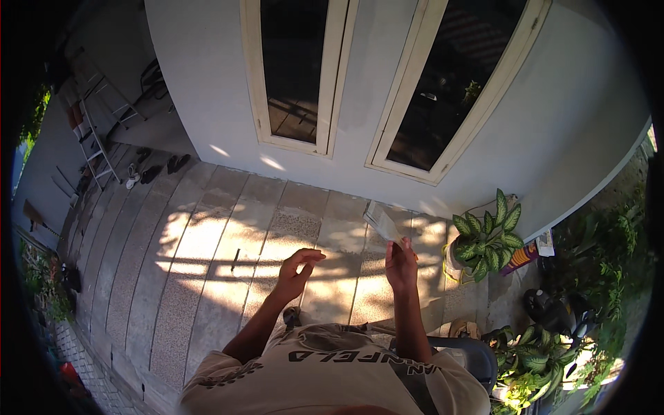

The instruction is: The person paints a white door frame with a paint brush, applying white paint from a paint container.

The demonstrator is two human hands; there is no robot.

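My right hand (401, 266) is closed around the narrow end of a flat, pale tool (382, 223). Its broad end tapers toward my fingers and points up and left, like a putty knife; the exact kind is hard to make out. My left hand (300, 268) is held out in front of me, bent at the knuckles, with the thumb apart from the fingers and nothing visible in it. Both hands are above the paved floor (297, 221), apart from each other. The wall (366, 90) rises beyond them.
Two tall windows with cream frames (403, 135) are set in the wall. A potted plant (487, 238) stands at its foot on the right. To the left are a metal ladder (97, 145), what looks like a person's leg (76, 114), and several shoes (149, 174). A thin dark object (236, 259) lies on the paving.
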